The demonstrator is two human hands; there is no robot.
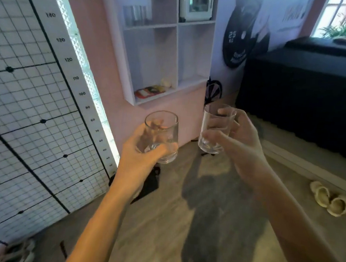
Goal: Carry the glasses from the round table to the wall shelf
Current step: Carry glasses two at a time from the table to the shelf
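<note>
Below the white cubby wall shelf [159, 48], the left hand [144, 149] grips one clear cylindrical glass [163, 136] and the right hand [239, 139] another [214, 129]. Smooth, brittle, probably light; mid-wall holds seem safest.

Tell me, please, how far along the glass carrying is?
Done: several glasses already stand in the wall shelf, upper left compartment. In hand: the left hand and right hand each hold one clear glass, facing the shelf. Left: placing both. The round table is out of view.
</note>
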